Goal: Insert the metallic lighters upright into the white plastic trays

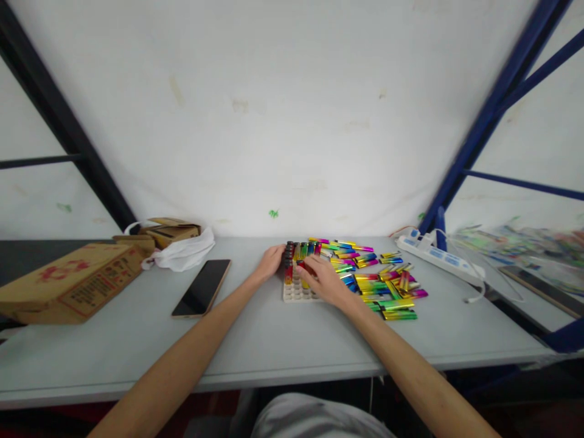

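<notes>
Left hand: my left hand point(272, 261) rests against the left side of the tray point(296, 293), fingers curled loosely on its edge; it grips nothing else.
Right hand: my right hand point(325, 280) lies over the tray; its grip is pinched on a lighter point(302, 266) standing in a slot.
Tray: a pale slotted tray at mid counter point(274, 340), its far rows filled with upright lighters.
Loose lighters: a rainbow-coloured heap point(378, 283) lies just right of the tray.
Phone: a dark phone point(202, 287) lies left, well apart.
Box: a cardboard box point(68, 281) sits at far left.
Power strip: a white strip point(438, 257) lies beyond the heap.
</notes>
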`<state>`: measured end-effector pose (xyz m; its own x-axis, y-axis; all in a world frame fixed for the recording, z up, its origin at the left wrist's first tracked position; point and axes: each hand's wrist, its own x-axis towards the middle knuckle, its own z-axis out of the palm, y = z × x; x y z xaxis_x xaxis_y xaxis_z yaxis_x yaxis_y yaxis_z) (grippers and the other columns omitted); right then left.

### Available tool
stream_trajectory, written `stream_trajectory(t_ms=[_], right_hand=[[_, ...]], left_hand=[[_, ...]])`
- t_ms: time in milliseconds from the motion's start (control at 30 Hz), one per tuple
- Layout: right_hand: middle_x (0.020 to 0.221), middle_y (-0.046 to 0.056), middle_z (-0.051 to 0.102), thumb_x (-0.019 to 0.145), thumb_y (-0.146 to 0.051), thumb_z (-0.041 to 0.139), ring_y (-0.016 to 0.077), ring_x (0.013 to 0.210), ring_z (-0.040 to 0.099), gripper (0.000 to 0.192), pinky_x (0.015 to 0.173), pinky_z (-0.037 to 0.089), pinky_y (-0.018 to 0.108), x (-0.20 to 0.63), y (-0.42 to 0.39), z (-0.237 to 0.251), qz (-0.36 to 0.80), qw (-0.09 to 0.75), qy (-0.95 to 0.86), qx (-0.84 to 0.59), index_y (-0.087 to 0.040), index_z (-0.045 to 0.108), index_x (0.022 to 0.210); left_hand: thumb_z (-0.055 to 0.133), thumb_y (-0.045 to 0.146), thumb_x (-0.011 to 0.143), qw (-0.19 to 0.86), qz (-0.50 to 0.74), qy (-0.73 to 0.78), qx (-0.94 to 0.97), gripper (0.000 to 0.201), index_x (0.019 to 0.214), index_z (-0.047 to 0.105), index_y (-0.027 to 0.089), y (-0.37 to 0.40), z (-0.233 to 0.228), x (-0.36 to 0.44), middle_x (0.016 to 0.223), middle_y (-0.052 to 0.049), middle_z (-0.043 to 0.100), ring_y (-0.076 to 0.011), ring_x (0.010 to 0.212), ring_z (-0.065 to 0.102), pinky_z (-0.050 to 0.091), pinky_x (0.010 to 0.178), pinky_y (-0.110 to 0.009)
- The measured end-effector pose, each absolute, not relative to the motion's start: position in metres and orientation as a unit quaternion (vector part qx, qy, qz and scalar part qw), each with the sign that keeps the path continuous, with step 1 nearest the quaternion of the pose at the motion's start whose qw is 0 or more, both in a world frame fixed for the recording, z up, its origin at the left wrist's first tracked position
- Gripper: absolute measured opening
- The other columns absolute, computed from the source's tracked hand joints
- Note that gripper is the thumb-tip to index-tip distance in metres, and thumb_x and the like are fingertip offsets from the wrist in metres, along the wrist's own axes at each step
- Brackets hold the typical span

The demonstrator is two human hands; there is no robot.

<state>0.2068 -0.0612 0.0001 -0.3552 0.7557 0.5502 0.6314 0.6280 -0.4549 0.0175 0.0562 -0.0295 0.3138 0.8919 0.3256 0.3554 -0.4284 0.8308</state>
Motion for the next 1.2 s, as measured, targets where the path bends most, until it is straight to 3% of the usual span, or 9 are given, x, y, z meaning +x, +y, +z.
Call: stream_trajectory(t_ms=[100, 200, 500, 667, 833, 1033, 1200], right_hand=[[0.071, 0.001, 0.062, 0.106, -0.048, 0.046, 0.0167, 0.066, 0.055, 0.040, 0.064, 0.036, 0.028, 0.207, -0.060, -0.002, 0.118, 0.359, -0.815, -0.440, -0.020, 0.058, 0.080], [0.072, 0.002, 0.067, 0.105, -0.047, 0.050, 0.0172, 0.066, 0.060, 0.037, 0.063, 0.037, 0.027, 0.207, -0.061, -0.003, 0.147, 0.365, -0.813, -0.429, -0.019, 0.063, 0.084], [0.100, 0.011, 0.073, 0.106, -0.037, 0.054, 0.0224, 0.092, 0.068, 0.022, 0.081, 0.047, 0.031, 0.201, -0.063, -0.005, 0.058, 0.275, -0.867, -0.412, -0.017, 0.063, 0.109], [0.095, 0.014, 0.072, 0.104, -0.045, 0.055, 0.0245, 0.088, 0.068, 0.032, 0.080, 0.048, 0.034, 0.190, -0.061, -0.006, -0.029, 0.236, -0.864, -0.443, -0.015, 0.067, 0.098], [0.086, 0.009, 0.070, 0.104, -0.049, 0.054, 0.0197, 0.079, 0.063, 0.038, 0.073, 0.043, 0.030, 0.195, -0.061, -0.004, 0.014, 0.246, -0.876, -0.415, -0.016, 0.068, 0.089], [0.082, 0.005, 0.069, 0.108, -0.037, 0.046, 0.0179, 0.075, 0.059, 0.035, 0.071, 0.040, 0.029, 0.260, -0.049, 0.020, 0.033, 0.325, -0.816, -0.476, -0.018, 0.068, 0.088], [0.093, 0.011, 0.076, 0.097, -0.030, 0.058, 0.0228, 0.082, 0.067, 0.022, 0.077, 0.046, 0.033, 0.354, -0.053, 0.035, 0.030, 0.277, -0.771, -0.573, -0.016, 0.074, 0.094]], left_hand=[[0.035, 0.050, 0.089, 0.329, 0.407, 0.420, 0.741, 0.049, 0.085, 0.073, 0.020, 0.056, -0.030, 0.017, 0.092, -0.004, 0.078, -0.0267, 0.099, 0.066, 0.049, 0.095, -0.037], [0.034, 0.051, 0.089, 0.330, 0.408, 0.421, 0.740, 0.050, 0.086, 0.073, 0.020, 0.057, -0.030, 0.018, 0.093, -0.004, 0.079, -0.0269, 0.100, 0.066, 0.049, 0.096, -0.037], [0.035, 0.049, 0.087, 0.331, 0.411, 0.431, 0.732, 0.048, 0.084, 0.073, 0.020, 0.060, -0.031, 0.018, 0.094, -0.004, 0.079, -0.0268, 0.101, 0.066, 0.049, 0.097, -0.037], [0.036, 0.049, 0.087, 0.332, 0.413, 0.432, 0.730, 0.047, 0.087, 0.073, 0.019, 0.060, -0.031, 0.018, 0.099, -0.005, 0.079, -0.0266, 0.101, 0.066, 0.049, 0.098, -0.037], [0.037, 0.050, 0.087, 0.333, 0.412, 0.423, 0.735, 0.047, 0.082, 0.072, 0.020, 0.060, -0.029, 0.017, 0.093, -0.006, 0.079, -0.0276, 0.099, 0.067, 0.049, 0.097, -0.037], [0.038, 0.054, 0.087, 0.338, 0.412, 0.412, 0.739, 0.048, 0.081, 0.070, 0.019, 0.061, -0.031, 0.015, 0.095, -0.007, 0.078, -0.0285, 0.099, 0.066, 0.048, 0.098, -0.039], [0.039, 0.053, 0.086, 0.340, 0.417, 0.410, 0.736, 0.048, 0.082, 0.072, 0.019, 0.065, -0.034, 0.016, 0.095, -0.008, 0.079, -0.0292, 0.100, 0.067, 0.048, 0.099, -0.040]])
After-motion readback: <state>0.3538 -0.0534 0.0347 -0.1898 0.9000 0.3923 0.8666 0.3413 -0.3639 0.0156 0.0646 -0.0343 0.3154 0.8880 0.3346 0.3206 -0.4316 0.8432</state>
